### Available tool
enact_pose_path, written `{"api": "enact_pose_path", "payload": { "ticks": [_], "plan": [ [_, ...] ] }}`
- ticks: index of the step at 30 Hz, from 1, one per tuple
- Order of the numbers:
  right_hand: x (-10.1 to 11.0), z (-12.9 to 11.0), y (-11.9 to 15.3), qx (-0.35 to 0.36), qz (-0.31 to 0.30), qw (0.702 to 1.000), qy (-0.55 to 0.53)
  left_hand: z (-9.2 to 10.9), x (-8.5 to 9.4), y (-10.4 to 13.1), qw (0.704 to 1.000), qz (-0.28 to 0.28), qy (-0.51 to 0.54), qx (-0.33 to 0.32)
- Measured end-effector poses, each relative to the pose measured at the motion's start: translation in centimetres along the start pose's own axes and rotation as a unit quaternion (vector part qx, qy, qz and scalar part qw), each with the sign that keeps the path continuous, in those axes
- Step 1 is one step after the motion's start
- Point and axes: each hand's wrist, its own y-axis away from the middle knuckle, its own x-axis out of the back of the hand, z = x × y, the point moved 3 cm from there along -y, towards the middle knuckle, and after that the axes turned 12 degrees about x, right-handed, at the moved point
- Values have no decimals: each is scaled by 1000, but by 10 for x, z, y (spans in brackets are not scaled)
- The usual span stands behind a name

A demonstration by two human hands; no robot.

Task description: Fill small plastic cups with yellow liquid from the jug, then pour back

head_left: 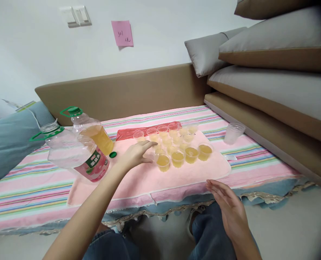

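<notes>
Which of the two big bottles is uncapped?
The pink-labelled bottle at far left, nearer the camera: its mouth is open. The other bottle, behind it, wears a green cap.

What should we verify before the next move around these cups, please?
1. Right hand free: ok, open and holding nothing.
2. Left hand gripping a cup: cannot tell; its fingers are at the front row's left end, contact unclear.
3. Front-row cups upright: ok, all hold yellow drink.
4. Rear bottle capped: ok.
5. Front bottle capped: not ok, its mouth is open; a green cap lies nearby.
6. Spare cups together: ok, stacked on the striped cloth.
</notes>
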Motion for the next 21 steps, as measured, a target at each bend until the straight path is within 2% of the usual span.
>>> {"api": "enact_pose_path", "payload": {
  "ticks": [4,21],
  "plan": [
    [-4,-5,1,3,7,1000,2,-5,-2,3,1000,-12,-21,7],
    [-4,-8,1,-4,12,1000,16,1,-9,0,996,-7,-75,-40]
  ]
}}
